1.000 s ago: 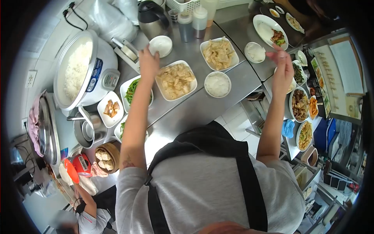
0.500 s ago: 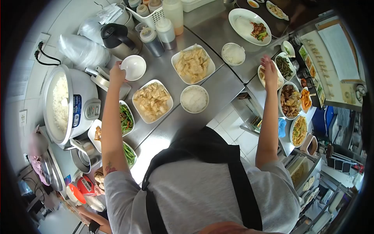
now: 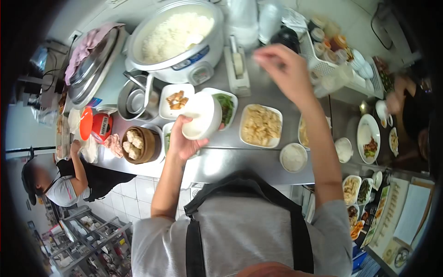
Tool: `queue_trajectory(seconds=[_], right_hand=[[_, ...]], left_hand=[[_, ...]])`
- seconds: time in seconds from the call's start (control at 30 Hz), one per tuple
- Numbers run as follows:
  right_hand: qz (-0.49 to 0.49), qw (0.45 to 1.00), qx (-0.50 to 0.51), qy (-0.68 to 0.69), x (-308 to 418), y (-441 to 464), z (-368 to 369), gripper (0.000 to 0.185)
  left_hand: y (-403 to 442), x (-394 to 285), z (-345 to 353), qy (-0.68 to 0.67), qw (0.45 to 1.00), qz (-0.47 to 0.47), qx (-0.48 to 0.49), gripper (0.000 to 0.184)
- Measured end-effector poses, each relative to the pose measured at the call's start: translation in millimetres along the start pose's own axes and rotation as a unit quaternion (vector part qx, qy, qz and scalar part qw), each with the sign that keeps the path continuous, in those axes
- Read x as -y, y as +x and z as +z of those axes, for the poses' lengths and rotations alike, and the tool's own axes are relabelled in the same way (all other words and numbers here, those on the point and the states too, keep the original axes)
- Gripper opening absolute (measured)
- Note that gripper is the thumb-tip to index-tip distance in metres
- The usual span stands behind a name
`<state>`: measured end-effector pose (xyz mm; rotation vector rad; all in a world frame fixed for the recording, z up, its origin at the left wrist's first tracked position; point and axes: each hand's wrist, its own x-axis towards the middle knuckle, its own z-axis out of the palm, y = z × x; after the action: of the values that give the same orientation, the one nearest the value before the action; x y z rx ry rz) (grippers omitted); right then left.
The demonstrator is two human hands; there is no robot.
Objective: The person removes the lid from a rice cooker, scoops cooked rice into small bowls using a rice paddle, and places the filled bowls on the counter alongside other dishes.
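My left hand (image 3: 187,143) is closed around an empty white bowl (image 3: 203,115), held tilted above the steel counter. My right hand (image 3: 281,67) is raised over the counter's back part, right of a white dispenser (image 3: 237,69), its fingers apart and slightly blurred with nothing in them. Behind the bowl are a dish of browned pieces (image 3: 177,99) and a dish of greens (image 3: 226,108). To their right lie a square dish of pale fried pieces (image 3: 261,125) and a bowl of rice (image 3: 293,158).
A large rice cooker (image 3: 177,37) stands at the back left, metal pots (image 3: 134,101) beside it. A bamboo steamer (image 3: 140,145) holds dumplings. Bottles crowd a white basket (image 3: 318,64). A person (image 3: 67,184) works at far left; another person's hand (image 3: 394,99) is at right.
The view has swung left. The white bowl, earlier touched by my left hand on the counter, is now lifted and tilted. My right hand has moved from the right-hand dishes to the counter's back.
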<state>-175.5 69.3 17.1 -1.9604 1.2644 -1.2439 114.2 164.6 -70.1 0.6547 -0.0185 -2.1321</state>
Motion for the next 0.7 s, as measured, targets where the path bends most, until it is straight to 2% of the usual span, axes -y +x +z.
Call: queue_trajectory(seconds=[0.07, 0.17, 0.23, 0.27, 0.37, 0.47, 0.5, 0.57, 0.6, 0.67, 0.7], right_hand=[[-0.200, 0.972, -0.015, -0.121, 11.0, 56.5, 59.7, 0.030], [-0.098, 0.938, 0.112, -0.314, 3.3, 132.4, 145.6, 0.028], [-0.028, 0.868, 0.239, -0.434, -12.2, 169.8, 185.3, 0.024], [-0.002, 0.820, 0.310, -0.481, -15.1, 183.2, 197.1, 0.024], [-0.066, 0.767, 0.349, -0.534, 9.2, 202.3, 197.3, 0.022], [-0.051, 0.755, 0.347, -0.554, 62.6, 197.1, 165.5, 0.022], [-0.053, 0.796, 0.315, -0.514, 47.1, 191.8, 162.7, 0.022], [-0.020, 0.830, 0.286, -0.479, 9.7, 159.5, 152.1, 0.022], [-0.047, 0.871, 0.241, -0.426, -8.6, 136.5, 142.8, 0.031], [0.056, 0.934, 0.116, -0.333, 22.9, 72.1, 106.5, 0.038], [0.101, 0.949, 0.009, -0.298, 22.4, 34.2, 81.0, 0.040]], left_hand=[[-24.7, -10.4, -6.7, 0.019, 0.998, 0.053, 0.036, 0.069], [-56.0, -24.9, -23.2, 0.015, 0.994, 0.111, 0.000, 0.068], [-76.0, -34.9, -37.6, 0.018, 0.991, 0.134, -0.025, 0.065], [-83.2, -40.5, -43.6, 0.022, 0.990, 0.139, -0.006, 0.065], [-102.5, -58.2, -67.5, 0.040, 0.988, 0.147, -0.014, 0.066], [-111.8, -79.6, -91.1, 0.046, 0.984, 0.164, -0.050, 0.065], [-110.4, -85.4, -100.6, 0.042, 0.982, 0.170, -0.075, 0.065], [-104.2, -96.6, -99.2, 0.067, 0.978, 0.169, -0.098, 0.063], [-101.4, -102.6, -91.6, 0.093, 0.976, 0.172, -0.095, 0.064], [-93.1, -109.3, -76.2, 0.143, 0.968, 0.187, -0.088, 0.068], [-90.7, -106.3, -56.8, 0.160, 0.973, 0.161, -0.044, 0.073]])
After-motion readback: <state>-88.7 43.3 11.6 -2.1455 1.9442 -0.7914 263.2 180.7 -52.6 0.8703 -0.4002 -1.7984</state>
